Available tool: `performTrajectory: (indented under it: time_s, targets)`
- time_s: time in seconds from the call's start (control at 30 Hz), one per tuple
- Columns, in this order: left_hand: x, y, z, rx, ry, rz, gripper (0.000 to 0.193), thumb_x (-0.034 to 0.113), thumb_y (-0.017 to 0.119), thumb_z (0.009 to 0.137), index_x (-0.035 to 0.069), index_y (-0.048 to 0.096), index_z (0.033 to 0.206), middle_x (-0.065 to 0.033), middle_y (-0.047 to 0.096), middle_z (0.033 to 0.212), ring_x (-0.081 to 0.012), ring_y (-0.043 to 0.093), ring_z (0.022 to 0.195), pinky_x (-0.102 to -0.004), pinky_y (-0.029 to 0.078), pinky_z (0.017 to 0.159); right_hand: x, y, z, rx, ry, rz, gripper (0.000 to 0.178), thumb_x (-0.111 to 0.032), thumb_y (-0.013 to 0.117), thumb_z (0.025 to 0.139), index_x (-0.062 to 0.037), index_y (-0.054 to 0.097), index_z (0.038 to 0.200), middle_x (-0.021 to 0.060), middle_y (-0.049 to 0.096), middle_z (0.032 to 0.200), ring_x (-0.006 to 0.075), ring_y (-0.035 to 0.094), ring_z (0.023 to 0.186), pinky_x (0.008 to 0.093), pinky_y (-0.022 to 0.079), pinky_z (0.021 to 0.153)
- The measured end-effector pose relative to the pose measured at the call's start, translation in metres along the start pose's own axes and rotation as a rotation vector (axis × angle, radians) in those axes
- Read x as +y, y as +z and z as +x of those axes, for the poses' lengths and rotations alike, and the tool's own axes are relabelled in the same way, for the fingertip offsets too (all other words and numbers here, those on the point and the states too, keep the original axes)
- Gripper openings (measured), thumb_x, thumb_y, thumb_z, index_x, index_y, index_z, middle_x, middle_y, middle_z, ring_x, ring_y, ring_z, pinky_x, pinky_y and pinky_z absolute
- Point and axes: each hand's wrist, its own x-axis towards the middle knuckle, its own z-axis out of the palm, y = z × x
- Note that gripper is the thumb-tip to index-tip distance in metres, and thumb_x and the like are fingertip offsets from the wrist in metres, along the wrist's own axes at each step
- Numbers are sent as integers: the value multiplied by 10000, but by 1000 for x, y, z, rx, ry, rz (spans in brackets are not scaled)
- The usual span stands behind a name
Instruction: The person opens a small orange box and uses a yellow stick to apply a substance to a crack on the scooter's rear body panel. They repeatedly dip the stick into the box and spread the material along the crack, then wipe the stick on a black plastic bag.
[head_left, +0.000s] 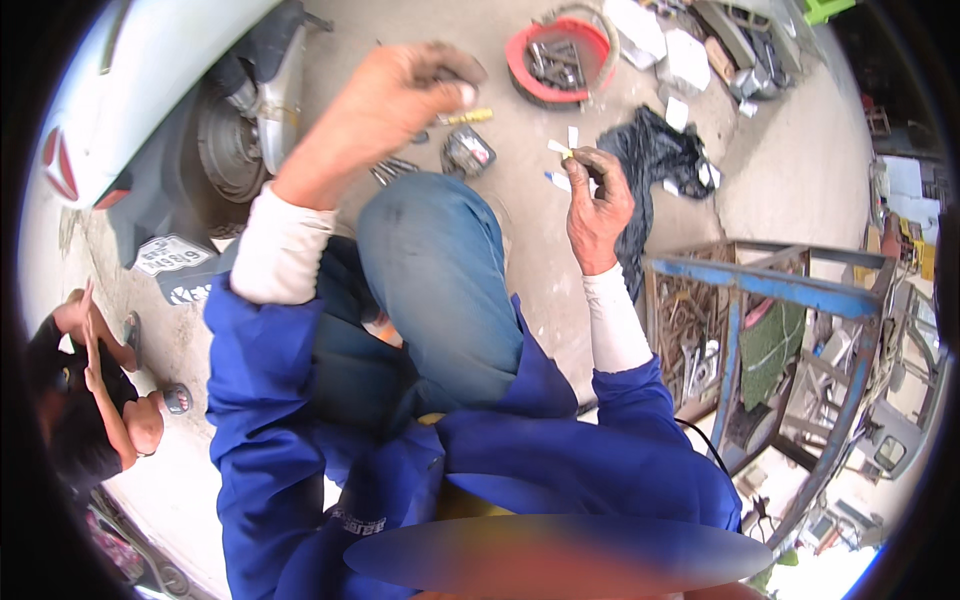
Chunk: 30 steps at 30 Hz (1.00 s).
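My right hand is raised above the floor with thumb and fingers pinched on a small white-and-yellow piece, too small to name. A blue-and-white scrap shows just beside that hand. My left hand hangs near the scooter, its fingers curled toward the thumb and slightly blurred. Whatever it may hold cannot be made out. Below it on the floor are a yellow-handled tool, a dark and metallic part and several slim metal tools, close to my bent knee.
A scooter's rear wheel stands at the left. Ahead sits a red basin of metal parts. A black plastic bag lies beyond my right hand, and a blue metal-framed rack stands at the right. Another person sits at far left.
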Motion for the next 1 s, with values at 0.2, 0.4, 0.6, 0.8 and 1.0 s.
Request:
performTrajectory:
  time_s: [0.2, 0.4, 0.6, 0.8, 1.0]
  targets:
    - [10, 2, -13, 13, -52, -151, 328, 203, 705, 1041, -30, 733, 1270, -59, 735, 1045, -104, 656, 929, -272, 551, 802, -60, 26, 48, 72, -340, 5, 236, 59, 843, 873, -39, 738, 1061, 129, 774, 1076, 236, 757, 942, 330, 607, 828]
    - [8, 0, -18, 64, -24, -100, 340, 235, 708, 1045, -29, 744, 1257, -43, 725, 1006, -112, 624, 899, -290, 538, 801, -65, 40, 48, 48, -316, 28, 216, 36, 847, 877, -35, 735, 1049, 119, 771, 1050, 223, 747, 892, 327, 601, 792]
    - [17, -12, -26, 105, -9, 27, 382, 319, 722, 1043, -24, 756, 1210, -53, 733, 1018, -132, 619, 888, -303, 532, 831, 61, 55, 14, -49, 127, -112, 149, -75, 814, 931, -1, 716, 1017, 118, 752, 928, 200, 717, 807, 343, 577, 755]
    - [19, -19, -42, 185, 98, 82, 315, 232, 706, 1037, -43, 760, 1183, -108, 750, 968, -141, 652, 847, -316, 554, 761, 206, 66, -80, -188, 478, -293, 156, -112, 760, 930, 11, 744, 1024, 156, 770, 899, 287, 750, 812, 397, 584, 793]
    - [33, -35, -52, 189, -45, 127, 288, 227, 737, 1050, -27, 756, 1183, -70, 754, 1039, -127, 670, 993, -292, 540, 928, 271, 82, -118, -170, 495, -415, 162, -110, 733, 919, -10, 781, 1036, 197, 779, 955, 357, 759, 872, 438, 594, 823]
